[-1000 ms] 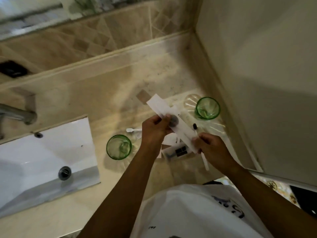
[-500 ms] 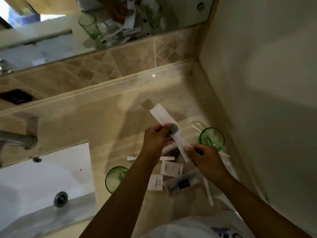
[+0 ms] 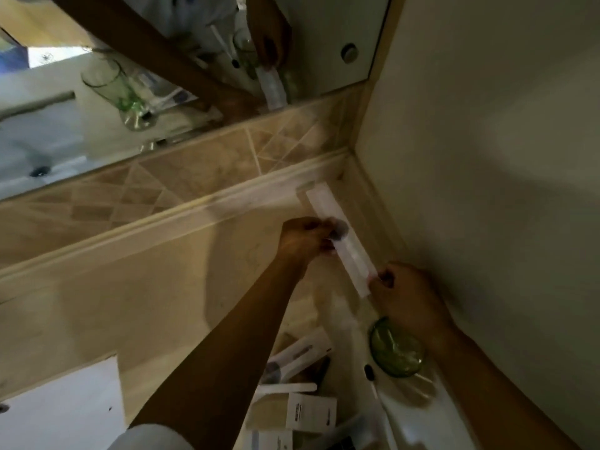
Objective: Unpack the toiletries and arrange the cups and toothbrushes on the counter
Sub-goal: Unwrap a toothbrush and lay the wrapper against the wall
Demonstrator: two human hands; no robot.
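A dim beige tiled backsplash meets a plain wall beneath a mirror.

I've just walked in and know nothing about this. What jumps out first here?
Two bare hands hold a long white packet up near the wall corner: the left hand grips its middle, the right hand its near end. Below the right hand stands a green cup, with small white sachets scattered on the counter beside it.

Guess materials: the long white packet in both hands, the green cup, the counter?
Packet: looks like thin matte paper or plastic film; flat, pale, a dark round patch shows on it. Blur leaves it open.
Cup: green transparent glass or clear plastic; see-through with shiny highlights.
Counter: beige polished stone or stone-look tile, mottled with a soft sheen.
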